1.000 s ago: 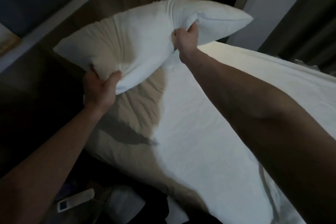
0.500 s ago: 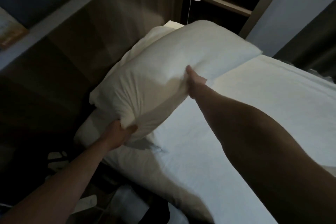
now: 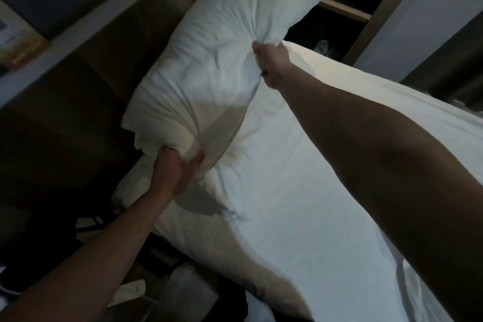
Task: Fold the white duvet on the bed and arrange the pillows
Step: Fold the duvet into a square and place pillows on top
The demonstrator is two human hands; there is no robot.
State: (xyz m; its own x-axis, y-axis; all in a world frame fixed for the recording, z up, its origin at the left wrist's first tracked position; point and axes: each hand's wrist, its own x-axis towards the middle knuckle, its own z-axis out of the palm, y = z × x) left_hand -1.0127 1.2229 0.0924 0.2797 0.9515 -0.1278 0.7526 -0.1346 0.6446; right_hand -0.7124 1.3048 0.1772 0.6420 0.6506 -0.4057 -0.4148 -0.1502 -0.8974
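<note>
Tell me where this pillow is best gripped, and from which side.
Probably along the pillow's near long edge, from the person's side, as the left hand and right hand do: it is long and soft, bunching into handfuls, so two spaced grips should limit sagging.

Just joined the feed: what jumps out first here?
A big, plump white fabric pillow fills the centre, held up over the head of the white-sheeted bed. The left hand bunches its near corner in a tight grip, and the right hand pinches its edge further up.
</note>
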